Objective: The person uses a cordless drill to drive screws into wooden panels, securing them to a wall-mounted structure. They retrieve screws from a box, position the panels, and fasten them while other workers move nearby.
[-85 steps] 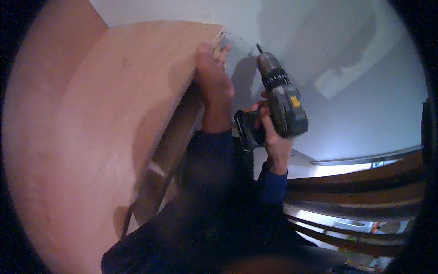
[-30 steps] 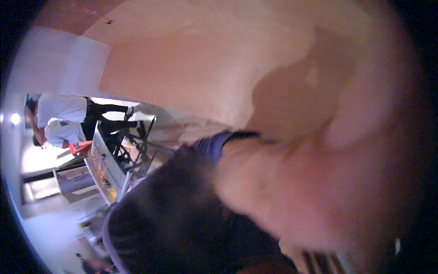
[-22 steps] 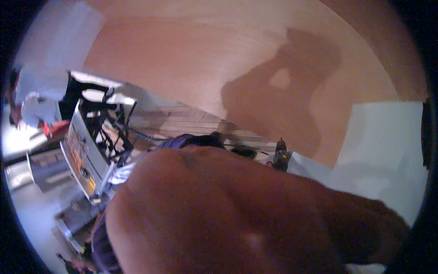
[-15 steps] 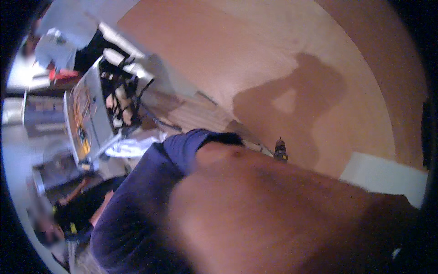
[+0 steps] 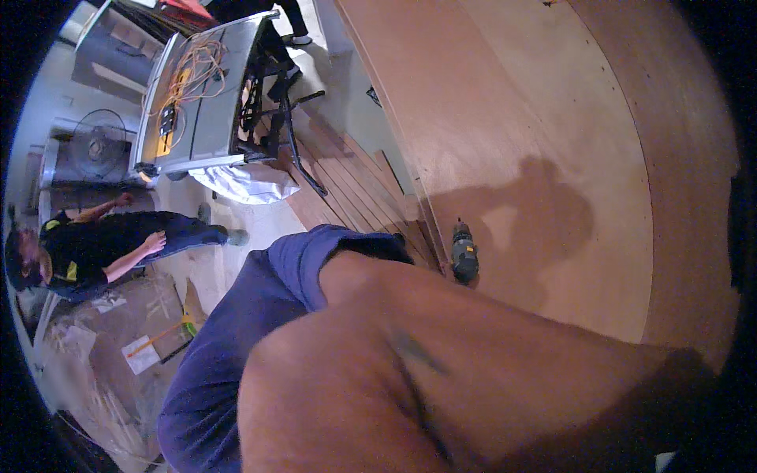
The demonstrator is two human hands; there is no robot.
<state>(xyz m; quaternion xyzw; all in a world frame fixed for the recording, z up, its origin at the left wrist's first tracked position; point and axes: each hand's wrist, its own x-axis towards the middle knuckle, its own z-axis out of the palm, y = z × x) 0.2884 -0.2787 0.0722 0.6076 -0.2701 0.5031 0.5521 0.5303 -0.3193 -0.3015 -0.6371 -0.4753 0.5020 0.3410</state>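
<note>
Neither of my hands shows. A bare bent limb of mine [image 5: 505, 315] fills the lower middle, with blue cloth [image 5: 236, 339] of my clothing to its left. Beyond the limb a dark cordless drill [image 5: 465, 256] points its chuck upward, against a broad tan wood panel [image 5: 489, 102]. The limb hides the drill's lower part, so whether a hand grips it cannot be seen. A shadow of a head and bent arm [image 5: 544, 209] falls on the panel.
A grey worktable [image 5: 225, 94] with a tangled orange cord stands at the upper left, near a fan [image 5: 98, 146]. A co-worker in dark clothes [image 5: 118, 240] is at the left, above cardboard [image 5: 150, 311]. Another person's legs [image 5: 290, 20] show behind the table. Wood strips [image 5: 339, 177] lie on the floor.
The view has swung and sharpened. More of the drill shows above my limb. The worktable appears higher and the co-worker at the left is more fully in sight. A pale sheet at the right has mostly left view.
</note>
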